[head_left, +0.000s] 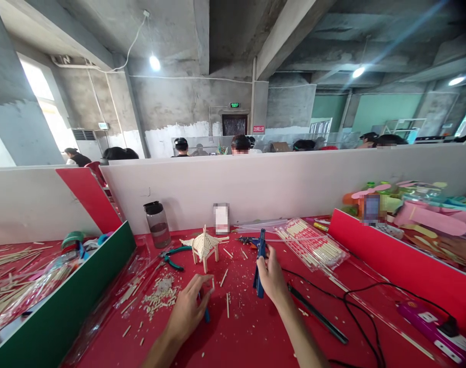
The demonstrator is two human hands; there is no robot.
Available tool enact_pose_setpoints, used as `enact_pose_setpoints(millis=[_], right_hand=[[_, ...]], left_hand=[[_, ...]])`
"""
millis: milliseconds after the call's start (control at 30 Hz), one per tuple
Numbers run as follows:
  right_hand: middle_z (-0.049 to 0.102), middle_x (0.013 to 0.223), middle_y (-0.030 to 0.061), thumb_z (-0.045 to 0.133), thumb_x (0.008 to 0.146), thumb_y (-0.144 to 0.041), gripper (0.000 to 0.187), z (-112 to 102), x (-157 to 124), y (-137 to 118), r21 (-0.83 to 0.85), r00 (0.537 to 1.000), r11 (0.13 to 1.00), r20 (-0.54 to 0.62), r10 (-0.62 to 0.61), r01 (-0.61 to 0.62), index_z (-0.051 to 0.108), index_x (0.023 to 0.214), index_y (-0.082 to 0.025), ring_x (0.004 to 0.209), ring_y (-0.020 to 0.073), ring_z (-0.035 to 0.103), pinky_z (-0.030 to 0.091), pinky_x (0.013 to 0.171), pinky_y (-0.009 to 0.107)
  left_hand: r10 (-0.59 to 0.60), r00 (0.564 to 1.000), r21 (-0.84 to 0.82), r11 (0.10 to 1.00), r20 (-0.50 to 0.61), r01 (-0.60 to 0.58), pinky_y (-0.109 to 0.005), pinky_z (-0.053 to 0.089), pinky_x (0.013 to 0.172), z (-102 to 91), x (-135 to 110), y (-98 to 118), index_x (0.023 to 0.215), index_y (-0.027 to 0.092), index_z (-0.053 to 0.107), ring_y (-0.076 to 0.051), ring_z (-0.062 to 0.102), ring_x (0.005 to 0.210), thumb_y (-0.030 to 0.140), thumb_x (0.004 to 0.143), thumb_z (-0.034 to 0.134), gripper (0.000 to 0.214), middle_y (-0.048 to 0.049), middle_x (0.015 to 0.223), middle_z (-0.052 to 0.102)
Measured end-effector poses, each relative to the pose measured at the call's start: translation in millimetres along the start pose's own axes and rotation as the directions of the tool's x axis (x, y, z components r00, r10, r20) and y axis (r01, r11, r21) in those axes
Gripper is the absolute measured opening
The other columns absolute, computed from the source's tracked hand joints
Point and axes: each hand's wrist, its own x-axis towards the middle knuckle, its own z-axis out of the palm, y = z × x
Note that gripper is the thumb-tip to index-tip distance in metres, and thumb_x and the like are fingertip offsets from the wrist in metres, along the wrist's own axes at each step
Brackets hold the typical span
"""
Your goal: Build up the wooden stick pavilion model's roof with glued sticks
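At lower centre the right hand (269, 276) is gripping the blue glue gun (260, 260) while the left hand (187, 309) is pinching a short stick (212, 284), which probably needs gluing next to the stick pavilion (204, 246).

Pliers (171, 257) left of stick model (204, 246)

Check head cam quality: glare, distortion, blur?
Head view: window at left blown out, ceiling lamp flares; wide-angle bends the white partition; left hand, right hand with the blue glue gun and the stick pavilion evenly lit, sharp.

A single head-worn camera looks forward and down, near the red table (256, 327).
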Motion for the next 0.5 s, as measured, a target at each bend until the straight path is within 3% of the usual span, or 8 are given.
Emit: enact_pose_setpoints(millis=[133,267,367,500], right_hand=[[0.071,0.101,0.0128,0.051,0.088,-0.052,0.055,1,-3,-1,0.002,0.998,0.999,0.057,0.041,-0.041,0.045,0.13,-0.017,0.095,0.03,0.069,0.05,0.08,0.038],[0.07,0.081,0.0044,0.057,0.085,-0.062,0.042,-1,-3,-1,0.042,0.985,0.994,0.144,0.097,-0.104,0.06,0.099,-0.022,0.079,0.0259,0.068,0.047,0.072,0.033],[0.067,0.074,0.0025,0.058,0.083,-0.068,0.046,-6,-1,2,0.097,0.969,0.981,0.2,0.147,-0.169,0.059,0.08,-0.022,0.077,0.0241,0.065,0.047,0.074,0.033],[0.072,0.086,0.0055,0.058,0.083,-0.072,0.054,-14,-1,3,0.204,0.941,0.944,0.273,0.2,-0.26,0.065,0.089,-0.019,0.086,0.0249,0.068,0.051,0.08,0.035]], left_hand=[[0.003,1.0,-0.009,1.0,0.002,-0.003,-0.031,0.057,0.075,0.5,0,1,0.122,0.024,0.064,-0.02,0.069,0.076,0.031,0.099,0.052,0.026,-0.0061,0.096,0.07],[-0.002,1.0,-0.032,1.0,-0.013,0.001,-0.03,0.057,0.075,0.0,0,2,0.12,0.024,0.065,-0.02,0.069,0.077,0.031,0.099,0.053,0.025,-0.0054,0.095,0.07],[-0.016,1.0,-0.042,0.999,0.0,0.016,-0.031,0.056,0.076,0.3,0,1,0.12,0.024,0.065,-0.02,0.068,0.077,0.032,0.099,0.054,0.025,-0.0054,0.096,0.07],[-0.049,0.998,-0.073,0.996,0.041,0.051,-0.032,0.055,0.08,0.6,1,2,0.12,0.024,0.064,-0.02,0.068,0.081,0.034,0.099,0.053,0.025,-0.0056,0.097,0.069]])
